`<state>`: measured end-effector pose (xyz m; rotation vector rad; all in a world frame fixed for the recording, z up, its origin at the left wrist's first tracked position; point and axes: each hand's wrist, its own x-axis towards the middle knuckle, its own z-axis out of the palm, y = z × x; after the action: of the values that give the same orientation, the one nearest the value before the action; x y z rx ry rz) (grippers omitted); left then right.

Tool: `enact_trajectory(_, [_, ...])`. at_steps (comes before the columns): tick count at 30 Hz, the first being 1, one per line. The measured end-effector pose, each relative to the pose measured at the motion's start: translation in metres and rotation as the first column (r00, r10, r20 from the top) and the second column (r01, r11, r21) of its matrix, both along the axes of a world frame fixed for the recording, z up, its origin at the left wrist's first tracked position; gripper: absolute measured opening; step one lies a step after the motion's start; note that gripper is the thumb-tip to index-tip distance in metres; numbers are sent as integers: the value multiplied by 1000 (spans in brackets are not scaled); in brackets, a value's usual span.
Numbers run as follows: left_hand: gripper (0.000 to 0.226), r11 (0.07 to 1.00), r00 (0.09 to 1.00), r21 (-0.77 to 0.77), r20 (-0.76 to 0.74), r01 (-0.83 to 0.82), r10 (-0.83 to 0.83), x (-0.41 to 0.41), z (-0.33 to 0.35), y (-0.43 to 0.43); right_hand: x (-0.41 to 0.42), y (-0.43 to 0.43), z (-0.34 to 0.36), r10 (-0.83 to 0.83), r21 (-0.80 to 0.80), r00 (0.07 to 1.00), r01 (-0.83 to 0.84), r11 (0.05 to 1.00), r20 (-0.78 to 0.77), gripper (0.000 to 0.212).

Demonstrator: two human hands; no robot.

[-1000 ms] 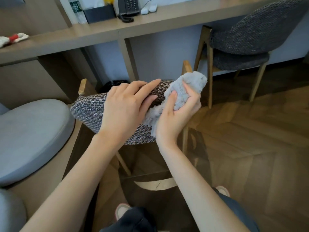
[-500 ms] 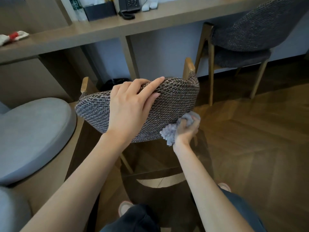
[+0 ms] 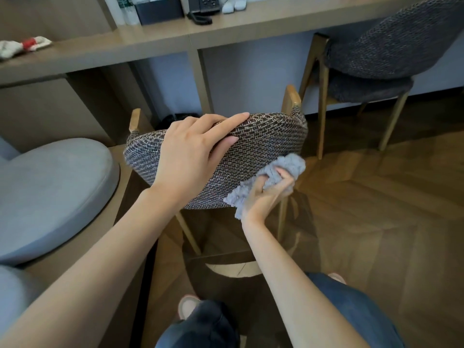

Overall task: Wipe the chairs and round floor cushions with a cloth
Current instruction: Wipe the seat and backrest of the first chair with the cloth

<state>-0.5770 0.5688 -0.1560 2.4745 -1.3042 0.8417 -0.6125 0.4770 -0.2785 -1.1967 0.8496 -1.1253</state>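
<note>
A chair's woven grey-brown backrest (image 3: 263, 146) curves in front of me, between two wooden posts. My left hand (image 3: 190, 154) rests on its top edge, fingers laid over the fabric. My right hand (image 3: 266, 194) grips a bunched light grey fluffy cloth (image 3: 283, 169) and presses it against the backrest's lower right part. A round grey floor cushion (image 3: 50, 194) lies at the left on a low wooden platform. A second woven dark chair (image 3: 391, 46) stands at the back right by the desk.
A long wooden desk (image 3: 175, 38) runs across the back, with a phone (image 3: 200, 6), a dark box, bottles and a white-red rag (image 3: 22, 46) on it. Another grey cushion's edge (image 3: 12, 292) shows at the lower left. Herringbone wood floor (image 3: 376, 222) spreads to the right.
My right hand with the cloth slid from the backrest's top right corner down to its lower right edge. My left hand stayed on the top edge.
</note>
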Motion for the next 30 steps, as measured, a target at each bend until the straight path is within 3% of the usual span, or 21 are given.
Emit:
enact_trajectory(3, [39, 1000, 1000, -4, -5, 2, -2, 0, 1, 1, -1, -10, -18, 112, 325, 992, -88, 942, -54, 36])
enact_trajectory(5, [39, 1000, 1000, 10, -16, 9, -9, -1, 2, 1, -5, -15, -19, 154, 406, 986, -116, 906, -63, 37])
enact_trajectory(7, [40, 999, 999, 28, -37, 29, -28, -1, 4, 3, -8, -16, -5, 126, 299, 992, -114, 947, -21, 36])
enact_trajectory(11, [43, 994, 993, 74, -85, 82, -76, 4, 8, 12, -16, -5, 58, 103, -83, 991, -96, 992, 85, 35])
enact_trajectory(15, [42, 998, 989, -43, -147, -34, 27, 3, 5, 29, -20, 12, 84, 114, -224, 966, -61, 973, 232, 27])
enact_trajectory(19, [40, 998, 986, -58, -168, -18, 8, 6, 1, 34, -15, 19, 73, 51, -322, 980, 13, 947, 190, 24])
enact_trajectory(24, [39, 996, 991, -84, -132, -9, -2, 6, -2, 31, -4, 17, 15, 89, -252, 996, -80, 965, 26, 27])
enact_trajectory(30, [39, 993, 993, -115, -118, -30, 17, 7, -7, 30, 0, 1, -43, 192, 72, 964, -182, 981, -183, 31])
